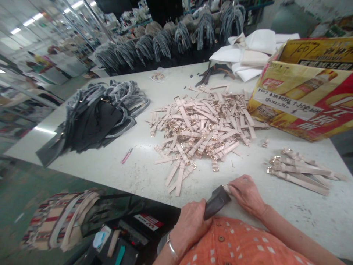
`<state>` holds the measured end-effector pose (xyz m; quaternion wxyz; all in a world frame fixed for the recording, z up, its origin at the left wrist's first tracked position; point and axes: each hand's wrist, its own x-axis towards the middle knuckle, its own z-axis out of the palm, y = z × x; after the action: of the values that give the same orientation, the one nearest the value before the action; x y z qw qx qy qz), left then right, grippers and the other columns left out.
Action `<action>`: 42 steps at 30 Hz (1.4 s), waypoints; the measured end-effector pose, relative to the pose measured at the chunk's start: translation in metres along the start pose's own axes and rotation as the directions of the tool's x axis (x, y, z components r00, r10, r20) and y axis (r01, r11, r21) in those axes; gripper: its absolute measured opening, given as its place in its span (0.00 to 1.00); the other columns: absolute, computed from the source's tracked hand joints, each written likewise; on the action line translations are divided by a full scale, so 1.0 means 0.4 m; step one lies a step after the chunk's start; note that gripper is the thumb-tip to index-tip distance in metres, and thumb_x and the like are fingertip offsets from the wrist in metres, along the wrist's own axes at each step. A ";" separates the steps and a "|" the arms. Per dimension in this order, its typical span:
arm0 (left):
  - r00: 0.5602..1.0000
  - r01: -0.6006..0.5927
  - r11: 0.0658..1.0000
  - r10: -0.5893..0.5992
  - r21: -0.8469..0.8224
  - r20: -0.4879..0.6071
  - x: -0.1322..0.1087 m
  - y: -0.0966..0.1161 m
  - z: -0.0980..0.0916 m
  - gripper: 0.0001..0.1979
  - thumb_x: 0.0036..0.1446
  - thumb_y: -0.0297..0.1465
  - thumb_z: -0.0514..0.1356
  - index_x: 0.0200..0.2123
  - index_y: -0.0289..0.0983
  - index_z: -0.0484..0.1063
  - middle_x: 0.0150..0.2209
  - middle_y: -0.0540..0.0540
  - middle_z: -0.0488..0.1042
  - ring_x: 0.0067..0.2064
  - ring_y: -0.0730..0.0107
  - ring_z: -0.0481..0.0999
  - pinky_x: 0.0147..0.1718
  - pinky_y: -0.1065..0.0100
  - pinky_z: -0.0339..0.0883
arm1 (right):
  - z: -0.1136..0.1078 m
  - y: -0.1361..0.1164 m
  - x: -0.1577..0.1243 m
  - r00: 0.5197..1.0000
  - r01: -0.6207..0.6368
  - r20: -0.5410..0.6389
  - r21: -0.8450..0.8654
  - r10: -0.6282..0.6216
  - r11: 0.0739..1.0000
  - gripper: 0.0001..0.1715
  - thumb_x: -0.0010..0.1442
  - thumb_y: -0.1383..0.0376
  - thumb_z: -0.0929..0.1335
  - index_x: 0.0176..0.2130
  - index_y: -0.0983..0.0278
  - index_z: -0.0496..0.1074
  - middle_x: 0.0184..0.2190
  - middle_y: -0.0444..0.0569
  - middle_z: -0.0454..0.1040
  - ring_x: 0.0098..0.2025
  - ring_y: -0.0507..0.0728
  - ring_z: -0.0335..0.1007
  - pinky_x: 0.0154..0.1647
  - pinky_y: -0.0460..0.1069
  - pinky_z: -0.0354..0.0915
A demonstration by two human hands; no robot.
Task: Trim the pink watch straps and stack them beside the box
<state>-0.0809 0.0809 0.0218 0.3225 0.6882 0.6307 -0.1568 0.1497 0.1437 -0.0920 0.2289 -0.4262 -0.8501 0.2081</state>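
My left hand (190, 218) is closed round a dark grey, strap-like piece (217, 202) at the table's front edge, close to my body. The piece slants up to the right; its exact kind is not clear. Just past its far end, my right hand (246, 193) is closed with thumb and fingers pinched together. A small pale or metallic bit shows at those fingertips, too small to name. In front of both hands spreads a large heap of pale pink buckle straps (198, 125). Several more buckle straps (300, 171) lie grouped to the right of my right hand.
Black bag pieces with plastic-wrapped handles (96, 117) are piled at the left. A pink cutter (126, 156) lies before them. At right stands a yellow and red carton (303, 95), with white sheets (248, 51) behind. A striped cushion (60, 221) sits below the table edge.
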 end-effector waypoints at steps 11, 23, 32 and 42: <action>0.999 0.015 1.000 -0.015 -0.019 -0.043 -0.013 -0.020 0.008 0.12 0.56 0.39 0.51 0.38 0.39 0.67 0.35 0.44 0.76 0.38 0.59 0.75 0.35 0.66 0.63 | -0.022 -0.037 0.017 0.924 -0.300 0.293 0.162 0.244 0.940 0.17 0.45 0.74 0.61 0.37 0.62 0.67 0.32 0.46 0.73 0.36 0.57 0.69 0.38 0.49 0.61; 0.985 0.171 0.982 -0.172 -0.080 0.004 -0.099 -0.064 -0.031 0.13 0.56 0.38 0.51 0.42 0.41 0.67 0.39 0.45 0.76 0.40 0.62 0.75 0.36 0.68 0.61 | -0.013 -0.056 0.047 0.945 -0.107 0.327 0.321 -0.004 0.941 0.21 0.55 0.74 0.62 0.46 0.59 0.71 0.43 0.50 0.72 0.45 0.59 0.66 0.46 0.53 0.62; 0.998 -0.053 0.997 0.054 0.048 -0.023 -0.037 -0.038 -0.002 0.13 0.57 0.38 0.51 0.42 0.39 0.66 0.38 0.44 0.76 0.41 0.58 0.75 0.38 0.64 0.64 | 0.011 -0.027 0.008 0.964 -0.027 0.264 0.222 -0.033 0.975 0.19 0.61 0.68 0.63 0.52 0.59 0.68 0.41 0.52 0.72 0.44 0.60 0.65 0.44 0.56 0.61; 0.995 -0.098 0.981 0.093 0.168 0.037 0.003 -0.030 -0.048 0.12 0.56 0.35 0.51 0.41 0.38 0.67 0.36 0.43 0.75 0.39 0.59 0.75 0.36 0.64 0.65 | -0.005 0.001 -0.022 0.993 0.007 0.111 0.184 -0.027 0.983 0.11 0.61 0.65 0.64 0.44 0.62 0.70 0.39 0.54 0.73 0.42 0.60 0.66 0.43 0.57 0.62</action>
<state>-0.0962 0.0943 0.0324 0.2790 0.7401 0.5768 -0.2041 0.1559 0.1372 -0.0924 0.2206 -0.3836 -0.8425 0.3072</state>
